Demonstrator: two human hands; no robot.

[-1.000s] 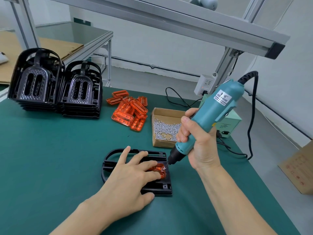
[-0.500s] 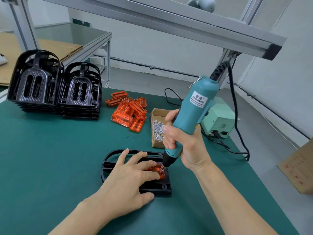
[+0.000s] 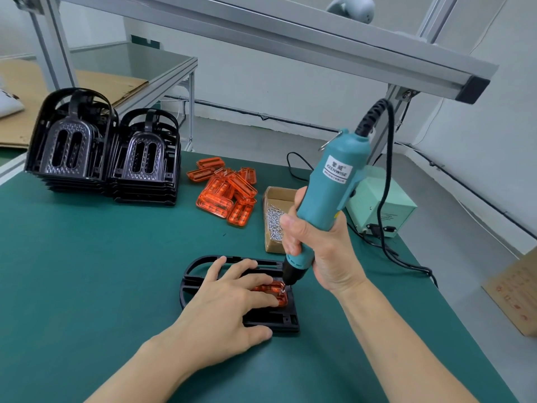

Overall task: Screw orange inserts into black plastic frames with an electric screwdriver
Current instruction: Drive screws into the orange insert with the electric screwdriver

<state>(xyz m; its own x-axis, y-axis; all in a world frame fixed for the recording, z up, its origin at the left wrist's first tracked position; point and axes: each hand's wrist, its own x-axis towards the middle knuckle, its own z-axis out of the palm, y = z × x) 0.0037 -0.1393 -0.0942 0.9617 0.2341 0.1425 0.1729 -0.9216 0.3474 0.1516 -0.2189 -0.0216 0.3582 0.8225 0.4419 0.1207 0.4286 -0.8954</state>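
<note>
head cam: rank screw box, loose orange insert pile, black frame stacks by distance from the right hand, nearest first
1. Screw box: just behind the right hand, partly hidden by its fingers.
2. Loose orange insert pile: farther back and to the left of the box.
3. Black frame stacks: farthest, at the table's far left.

Green mat (image 3: pixel 87 271) over the whole bench top. Pale green power supply box (image 3: pixel 383 205) at the far right edge, black cable (image 3: pixel 389 228) trailing in front. Aluminium frame beam (image 3: pixel 290 33) overhead, round white fixture (image 3: pixel 353 5) above it. Second bench (image 3: pixel 130 65) at left rear with flat cardboard sheet (image 3: pixel 58 91) on top. Brown cardboard carton (image 3: pixel 514 292) on the floor, far right.
</note>
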